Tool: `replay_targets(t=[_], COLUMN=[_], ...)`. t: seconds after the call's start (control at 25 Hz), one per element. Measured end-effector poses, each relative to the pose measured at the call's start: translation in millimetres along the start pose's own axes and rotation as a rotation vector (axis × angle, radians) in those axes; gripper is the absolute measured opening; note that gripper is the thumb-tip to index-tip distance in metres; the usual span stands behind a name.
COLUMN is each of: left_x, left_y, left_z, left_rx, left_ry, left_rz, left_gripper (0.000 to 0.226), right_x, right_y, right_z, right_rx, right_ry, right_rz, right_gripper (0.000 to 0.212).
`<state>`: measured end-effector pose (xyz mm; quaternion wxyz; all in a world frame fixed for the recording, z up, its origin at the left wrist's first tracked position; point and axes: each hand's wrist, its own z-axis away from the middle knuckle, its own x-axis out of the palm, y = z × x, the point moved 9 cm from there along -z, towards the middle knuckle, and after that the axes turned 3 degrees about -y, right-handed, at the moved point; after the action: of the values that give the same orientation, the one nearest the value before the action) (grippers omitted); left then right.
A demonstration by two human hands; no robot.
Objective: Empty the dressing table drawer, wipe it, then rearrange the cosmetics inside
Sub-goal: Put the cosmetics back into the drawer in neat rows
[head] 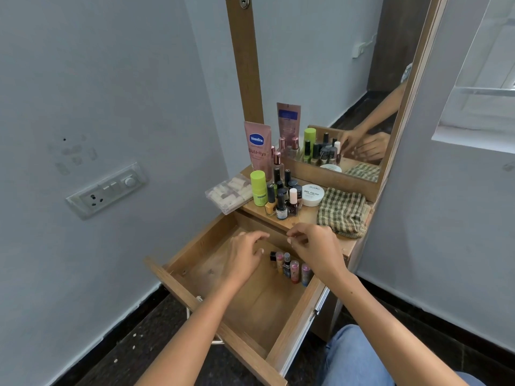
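We see the wooden drawer pulled fully out, mostly bare inside except for a short row of small lip balm tubes and bottles standing upright against its right wall near the back. Both hands hover over the drawer's back half: left hand with loosely curled fingers, holding nothing; right hand just above the row, fingers bent, thumb and forefinger close together, but we cannot tell if they pinch anything. On the dressing table top we see the rest of the cosmetics: a pink Vaseline tube upright at the back, a green roll-on bottle, a cluster of nail polish bottles near the front edge, a white nail polish remover tub beside them. A checked cloth lies folded at the right end of the top. A clear packet of small wrapped items hangs over the left edge. The mirror behind repeats the items and hands.
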<state>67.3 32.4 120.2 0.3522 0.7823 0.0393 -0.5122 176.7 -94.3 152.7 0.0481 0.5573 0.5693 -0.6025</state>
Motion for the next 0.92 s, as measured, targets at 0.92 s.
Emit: replay_targets(t=[0.92], left_x=[-35.9], left_y=[79.8], left_z=[-35.0], left_rx=[0.195], left_ry=[0.257], left_rz=[-0.104], left_gripper=[0.027], right_x=[-29.0], right_y=[-11.5], right_z=[-38.1], right_rx=[-0.096], right_ry=[0.275], right_rz=[0.255], right_gripper=[0.044])
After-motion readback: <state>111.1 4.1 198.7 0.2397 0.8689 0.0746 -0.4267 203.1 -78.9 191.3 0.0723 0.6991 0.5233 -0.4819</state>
